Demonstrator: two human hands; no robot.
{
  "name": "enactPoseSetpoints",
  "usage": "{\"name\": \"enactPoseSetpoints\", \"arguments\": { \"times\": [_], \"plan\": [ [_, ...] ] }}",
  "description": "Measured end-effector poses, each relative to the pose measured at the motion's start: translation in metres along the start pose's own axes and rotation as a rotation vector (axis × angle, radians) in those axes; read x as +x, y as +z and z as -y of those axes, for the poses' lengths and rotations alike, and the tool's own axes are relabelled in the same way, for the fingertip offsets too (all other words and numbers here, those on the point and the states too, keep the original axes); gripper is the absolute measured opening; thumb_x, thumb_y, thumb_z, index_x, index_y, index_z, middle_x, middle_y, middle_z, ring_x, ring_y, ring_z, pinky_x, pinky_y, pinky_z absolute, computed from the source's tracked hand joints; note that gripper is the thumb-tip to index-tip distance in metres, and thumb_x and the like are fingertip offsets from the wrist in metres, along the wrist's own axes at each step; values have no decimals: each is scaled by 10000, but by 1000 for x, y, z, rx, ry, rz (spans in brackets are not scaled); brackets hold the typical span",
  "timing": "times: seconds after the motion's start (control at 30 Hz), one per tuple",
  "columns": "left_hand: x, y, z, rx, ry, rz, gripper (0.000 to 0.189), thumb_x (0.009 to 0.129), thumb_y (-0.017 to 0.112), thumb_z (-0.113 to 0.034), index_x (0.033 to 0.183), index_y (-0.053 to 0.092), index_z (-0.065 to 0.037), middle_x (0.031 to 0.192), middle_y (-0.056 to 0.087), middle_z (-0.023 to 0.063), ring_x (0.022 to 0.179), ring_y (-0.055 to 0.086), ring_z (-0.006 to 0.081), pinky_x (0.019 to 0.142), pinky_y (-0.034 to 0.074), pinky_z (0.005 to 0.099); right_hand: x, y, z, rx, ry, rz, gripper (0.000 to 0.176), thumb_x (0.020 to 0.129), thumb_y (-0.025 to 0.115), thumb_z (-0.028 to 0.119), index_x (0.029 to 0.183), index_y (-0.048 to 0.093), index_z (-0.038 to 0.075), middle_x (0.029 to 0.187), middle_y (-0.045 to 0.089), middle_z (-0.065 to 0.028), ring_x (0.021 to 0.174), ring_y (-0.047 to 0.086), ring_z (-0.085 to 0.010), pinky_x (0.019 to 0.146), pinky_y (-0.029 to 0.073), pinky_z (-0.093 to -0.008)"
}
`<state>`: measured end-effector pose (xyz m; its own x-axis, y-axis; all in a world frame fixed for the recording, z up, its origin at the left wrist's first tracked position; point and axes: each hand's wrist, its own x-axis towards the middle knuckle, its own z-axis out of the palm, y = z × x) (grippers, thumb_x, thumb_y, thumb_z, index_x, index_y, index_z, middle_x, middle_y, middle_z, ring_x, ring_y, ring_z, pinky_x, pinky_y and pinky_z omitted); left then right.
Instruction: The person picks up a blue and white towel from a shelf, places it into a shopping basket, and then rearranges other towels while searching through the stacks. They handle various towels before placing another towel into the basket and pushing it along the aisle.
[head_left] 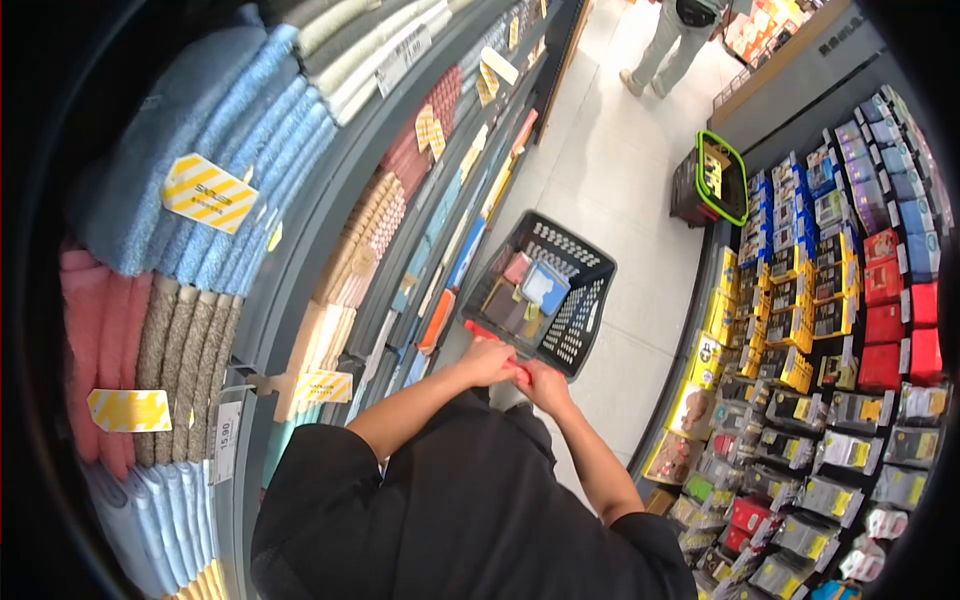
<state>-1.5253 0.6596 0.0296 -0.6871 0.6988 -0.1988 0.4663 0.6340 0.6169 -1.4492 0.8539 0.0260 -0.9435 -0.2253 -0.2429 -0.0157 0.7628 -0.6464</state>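
Both my hands are wrapped around the red handle (513, 361) of a dark shopping basket (577, 345) in front of me. My left hand (487, 362) grips toward the handle's left part, and my right hand (543, 384) closes on its right end. Inside the basket, which has perforated walls, lie a blue-and-white package (545, 288), a pinkish item (517, 267) and a brownish one (503, 303). What supports the basket underneath is hidden.
Shelves of folded towels (235, 130) line the left side. Hanging packaged goods (800, 420) fill the right-hand rack. A dark basket with a green rim (743, 180) stands at the right edge of the tiled aisle (620, 290). Farther ahead stands a person (668, 45).
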Motion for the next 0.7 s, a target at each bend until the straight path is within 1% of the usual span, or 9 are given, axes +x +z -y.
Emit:
{"name": "enactPoseSetpoints", "arguments": {
  "times": [0.1, 0.2, 0.27, 0.37, 0.43, 0.47, 0.5, 0.6, 0.7],
  "plan": [
    [-5, -1, 4, -105, 5, 87, 499, 810, 682, -564, 953, 696, -86, 924, 699, 137, 945, 657, 320, 848, 466, 455, -2, -1, 1, 22, 23, 49, 357, 848, 682, 330, 1141, 675, 126, 1017, 701, -144, 954, 670, -342, 796, 534, -454],
    [-7, -2, 1, -100, -6, 68, 469, 813, 695, -537, 963, 700, -93, 939, 693, 127, 957, 646, 317, 867, 454, 442, -2, -2, 4, 28, -14, 25, 349, 847, 677, 327, 1133, 676, 127, 1003, 703, -139, 946, 669, -340, 789, 533, -452],
    [-6, -6, -3, -98, -38, 82, 458, 805, 712, -514, 978, 692, -91, 955, 694, 122, 972, 641, 312, 887, 442, 440, -1, -8, 8, 30, 36, 63, 367, 823, 702, 305, 1139, 677, 120, 1019, 699, -135, 958, 665, -333, 805, 530, -438],
    [-3, -1, 1, -148, -19, 21, 487, 767, 725, -548, 928, 690, -90, 941, 707, 128, 929, 660, 332, 837, 462, 464, 2, -8, 5, 28, 52, 89, 384, 811, 711, 306, 1144, 677, 118, 1038, 699, -134, 960, 667, -333, 805, 530, -435],
    [-3, -1, 1, -152, -14, 5, 472, 764, 731, -534, 923, 690, -92, 935, 708, 125, 923, 662, 333, 830, 467, 465, 4, -9, 4, 21, 37, 87, 386, 812, 710, 311, 1145, 677, 119, 1038, 700, -136, 958, 669, -335, 802, 531, -437],
    [-3, -2, -1, -151, -16, 0, 463, 764, 733, -525, 922, 689, -93, 935, 709, 123, 923, 662, 332, 829, 468, 465, 3, -11, 5, 3, 24, 82, 344, 830, 697, 331, 1100, 679, 118, 997, 705, -132, 940, 671, -336, 770, 532, -453],
    [-3, -2, -1, -151, -15, -6, 454, 763, 735, -517, 921, 689, -94, 935, 709, 122, 923, 663, 331, 829, 469, 465, 3, -10, 3, 3, 26, 87, 346, 829, 698, 332, 1101, 679, 118, 999, 706, -132, 939, 671, -337, 771, 532, -454],
    [-3, -1, -3, -149, -28, -10, 422, 754, 749, -480, 927, 688, -99, 936, 708, 116, 925, 663, 325, 836, 470, 464, 4, -4, -3, 6, 30, 105, 355, 824, 704, 337, 1102, 680, 118, 1005, 706, -133, 936, 672, -340, 773, 533, -455],
    [-5, -6, -4, -179, -52, 54, 455, 775, 748, -489, 974, 674, -86, 980, 689, 125, 968, 640, 328, 875, 446, 448, 5, -3, -7, 19, 30, 125, 368, 816, 714, 343, 1104, 682, 117, 1010, 707, -135, 935, 673, -342, 776, 534, -454]
  ]
}}
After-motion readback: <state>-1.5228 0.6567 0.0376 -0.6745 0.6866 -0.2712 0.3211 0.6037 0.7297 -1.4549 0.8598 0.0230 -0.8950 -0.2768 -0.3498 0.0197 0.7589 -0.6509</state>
